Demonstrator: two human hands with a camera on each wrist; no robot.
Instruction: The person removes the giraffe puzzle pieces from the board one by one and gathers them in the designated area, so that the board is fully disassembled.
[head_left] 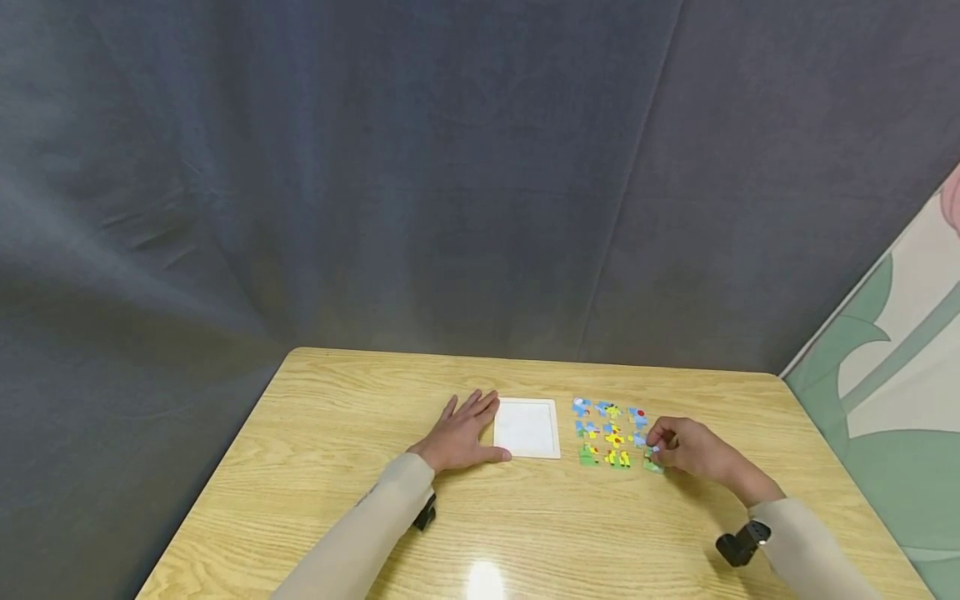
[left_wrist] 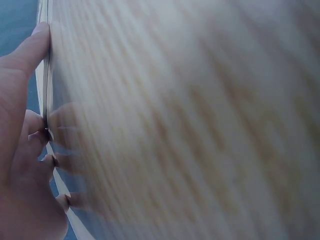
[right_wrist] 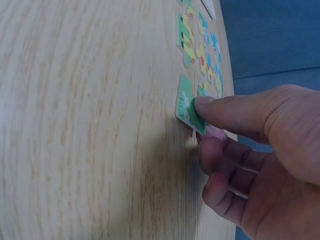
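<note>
My left hand [head_left: 459,439] lies flat with fingers spread, touching the left side of a white square puzzle tray [head_left: 527,427]. Its thumb reaches the tray's near left corner. Over on the right, my right hand [head_left: 692,450] pinches a green jigsaw piece [right_wrist: 185,104], the thumb on its printed face and the other fingers curled at its edge. That piece is the near right one of the group and shows white figures on green. Several other jigsaw pieces [head_left: 614,436], in blue, yellow and green, lie in loose rows between the tray and my right hand.
Everything rests on a light wood-grain table [head_left: 315,467]. A dark grey curtain [head_left: 465,183] hangs behind it and on the left. At the right stands a panel with a green leaf pattern [head_left: 900,467].
</note>
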